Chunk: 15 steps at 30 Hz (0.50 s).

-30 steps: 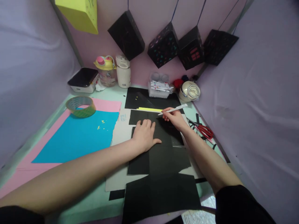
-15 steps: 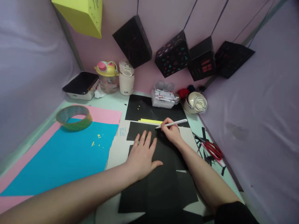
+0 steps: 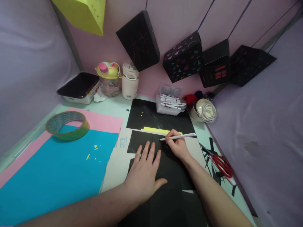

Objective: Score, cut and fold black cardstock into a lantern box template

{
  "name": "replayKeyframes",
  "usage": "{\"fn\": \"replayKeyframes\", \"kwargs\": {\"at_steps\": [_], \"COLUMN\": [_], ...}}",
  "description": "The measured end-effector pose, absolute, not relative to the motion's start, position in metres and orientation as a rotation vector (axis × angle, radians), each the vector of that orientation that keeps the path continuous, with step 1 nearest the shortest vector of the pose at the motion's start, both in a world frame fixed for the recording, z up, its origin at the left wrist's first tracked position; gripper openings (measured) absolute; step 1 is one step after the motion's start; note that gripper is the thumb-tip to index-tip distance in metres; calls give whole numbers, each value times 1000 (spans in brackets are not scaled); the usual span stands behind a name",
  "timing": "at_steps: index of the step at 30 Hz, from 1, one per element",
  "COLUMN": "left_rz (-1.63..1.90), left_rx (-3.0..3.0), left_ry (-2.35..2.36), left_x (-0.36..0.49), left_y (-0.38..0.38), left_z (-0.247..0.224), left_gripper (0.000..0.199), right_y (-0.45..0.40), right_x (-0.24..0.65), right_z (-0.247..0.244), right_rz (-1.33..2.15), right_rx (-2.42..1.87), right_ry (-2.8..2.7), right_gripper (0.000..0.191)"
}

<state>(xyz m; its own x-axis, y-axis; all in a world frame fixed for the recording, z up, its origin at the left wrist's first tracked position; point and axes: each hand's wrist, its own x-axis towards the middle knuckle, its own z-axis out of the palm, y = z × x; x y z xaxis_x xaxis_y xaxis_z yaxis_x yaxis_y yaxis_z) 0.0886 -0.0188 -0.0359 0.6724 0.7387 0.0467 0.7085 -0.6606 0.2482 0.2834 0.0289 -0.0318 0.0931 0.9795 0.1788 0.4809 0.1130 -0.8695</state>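
Lying flat with its fingers spread, my left hand (image 3: 144, 173) rests on black paper (image 3: 161, 208). My right hand (image 3: 177, 146) pinches a white pen (image 3: 187, 136), its tip at the upper black paper piece (image 3: 140, 138). That piece lies above the larger black paper, and the hands cover part of where they meet. Just beyond the pen is a yellow paper strip (image 3: 153, 129), on a further black sheet (image 3: 134, 113). A white sheet (image 3: 113, 168) shows beneath the papers. Any mark under the pen tip is too faint to make out.
Left: a tape roll (image 3: 78, 134) and blue paper (image 3: 59, 167) with yellow scraps. Right: red-handled scissors (image 3: 222, 165) among black scraps. Behind: a box of markers (image 3: 168, 108), a white bottle (image 3: 130, 86), a yellow-lidded jug (image 3: 110, 83). Black boxes (image 3: 184, 58) hang overhead.
The whole view has shifted slightly, with the table things sitting lower in the picture. My right hand still holds the pen against the paper, and my left hand stays flat.
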Motion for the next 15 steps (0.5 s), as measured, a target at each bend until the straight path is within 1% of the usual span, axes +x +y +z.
{"fn": "replayKeyframes", "kwargs": {"at_steps": [15], "left_rz": [204], "left_rx": [2668], "left_ry": [1168], "left_x": [90], "left_y": [-18], "left_z": [-34], "left_gripper": [84], "right_y": [29], "right_x": [283], "right_z": [-33], "right_rz": [719], "right_rx": [-1508], "right_ry": [-1527], "right_gripper": [13]}}
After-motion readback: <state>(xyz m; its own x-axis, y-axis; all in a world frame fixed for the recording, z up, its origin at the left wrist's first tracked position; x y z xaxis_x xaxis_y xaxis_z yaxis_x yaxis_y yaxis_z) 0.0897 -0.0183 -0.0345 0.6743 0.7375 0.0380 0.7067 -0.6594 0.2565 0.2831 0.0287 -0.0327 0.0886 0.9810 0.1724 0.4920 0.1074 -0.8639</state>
